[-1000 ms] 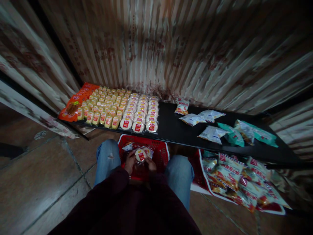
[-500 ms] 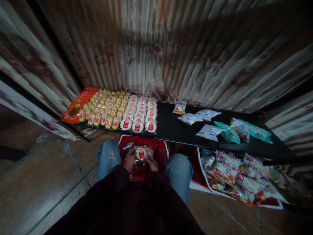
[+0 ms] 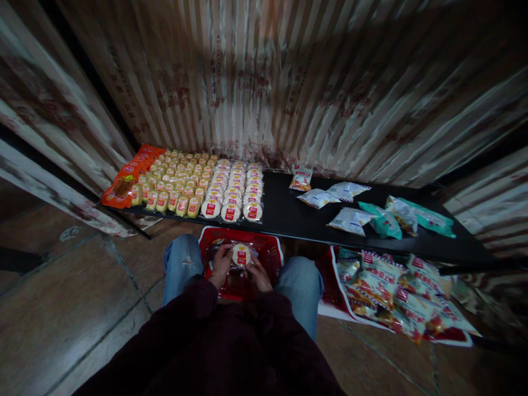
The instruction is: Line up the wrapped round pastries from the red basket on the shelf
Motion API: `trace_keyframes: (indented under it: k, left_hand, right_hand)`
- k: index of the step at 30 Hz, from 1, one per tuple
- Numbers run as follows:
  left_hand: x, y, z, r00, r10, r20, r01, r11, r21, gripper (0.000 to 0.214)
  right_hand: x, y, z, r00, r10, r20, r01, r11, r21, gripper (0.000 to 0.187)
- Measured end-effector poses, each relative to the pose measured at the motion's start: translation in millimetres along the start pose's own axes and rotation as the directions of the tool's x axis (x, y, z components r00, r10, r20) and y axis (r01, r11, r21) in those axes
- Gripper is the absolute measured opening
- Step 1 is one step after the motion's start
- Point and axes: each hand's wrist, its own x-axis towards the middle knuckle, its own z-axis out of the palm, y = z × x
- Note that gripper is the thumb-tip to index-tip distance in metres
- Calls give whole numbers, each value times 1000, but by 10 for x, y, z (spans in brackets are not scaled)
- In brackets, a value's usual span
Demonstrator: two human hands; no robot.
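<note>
Both my hands hold a round wrapped cake (image 3: pixel 241 254) with a red label over a red plastic basket (image 3: pixel 270 253) that sits between my knees. My left hand (image 3: pixel 220 265) grips the packet's left side, fingers curled round it. My right hand (image 3: pixel 259 273) closes on its right lower edge. Just beyond the basket, on a low black shelf (image 3: pixel 289 214), lie rows of the same round cakes (image 3: pixel 233 192), with rows of small yellow packets (image 3: pixel 177 184) to their left.
Orange packets (image 3: pixel 127 176) lie at the shelf's left end. White and green snack bags (image 3: pixel 371 214) are scattered on its right half. A pile of red-and-white bags (image 3: pixel 396 291) lies on the floor at right. A striped curtain (image 3: pixel 289 82) hangs behind. Brown tiled floor (image 3: pixel 61 308) lies at left.
The cake packet has turned flat in my hands and risen slightly; my fingers have shifted round its edges. The view has drifted a little.
</note>
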Motion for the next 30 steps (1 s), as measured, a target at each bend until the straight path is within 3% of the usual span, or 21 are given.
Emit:
trace_keyframes:
  k: [9,15,21,25,30]
  left_hand:
    - [-2,-21,29,997,79,-12,-78,993,94,18]
    - [-18,-50,45,988,152,-21,-140,950,280,9]
    - [-181,-18,122,995,85,52,-98,936,337,5]
    - [-336,104,195,990,-15,140,-15,978,208,14]
    - [-450,244,236,981,-113,158,85,981,176,23]
  right_hand:
    - [-114,-133,77,997,-25,67,23,999,40,68]
    - [-164,-146,72,995,-79,59,80,997,-9,68]
    - [-112,-81,-11,986,-168,2,168,985,-29,64]
    - [-94,-44,-33,961,-273,-36,259,943,-209,59]
    - [-137,-49,7,914,-406,13,373,825,-425,58]
